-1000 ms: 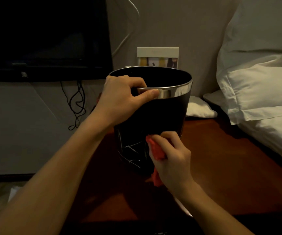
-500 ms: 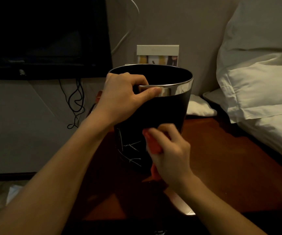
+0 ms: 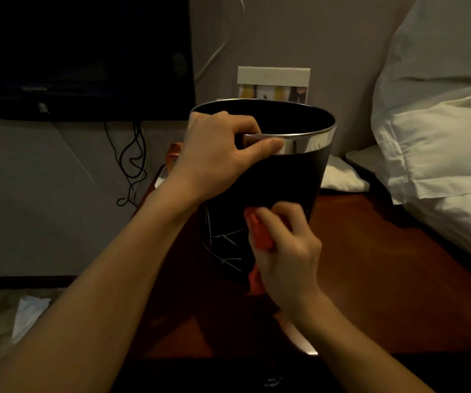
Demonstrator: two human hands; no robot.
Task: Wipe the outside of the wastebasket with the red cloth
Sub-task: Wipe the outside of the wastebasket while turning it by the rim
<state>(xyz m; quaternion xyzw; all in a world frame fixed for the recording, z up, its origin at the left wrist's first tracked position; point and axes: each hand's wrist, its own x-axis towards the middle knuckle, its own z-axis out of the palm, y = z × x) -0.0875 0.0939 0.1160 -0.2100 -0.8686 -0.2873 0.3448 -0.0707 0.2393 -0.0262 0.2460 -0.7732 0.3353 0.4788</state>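
White pillows point(image 3: 438, 131) fill the right side, and a dark screen point(image 3: 81, 55) covers the far left wall with black cables point(image 3: 132, 165) hanging below it. A reddish wooden table point(image 3: 370, 265) takes up the near middle, and on it stands the black wastebasket point(image 3: 285, 182), upright, with a shiny metal band around its rim and thin white lines low on its near side. Behind it a small white-framed card point(image 3: 274, 83) leans at the wall. The left hand point(image 3: 217, 157) grips the near left rim, fingers curled inside and thumb pressed along the metal band outside. The right hand point(image 3: 288, 256) has its fingers bent around the red cloth point(image 3: 261, 236), pressing it against the wastebasket's lower near wall.
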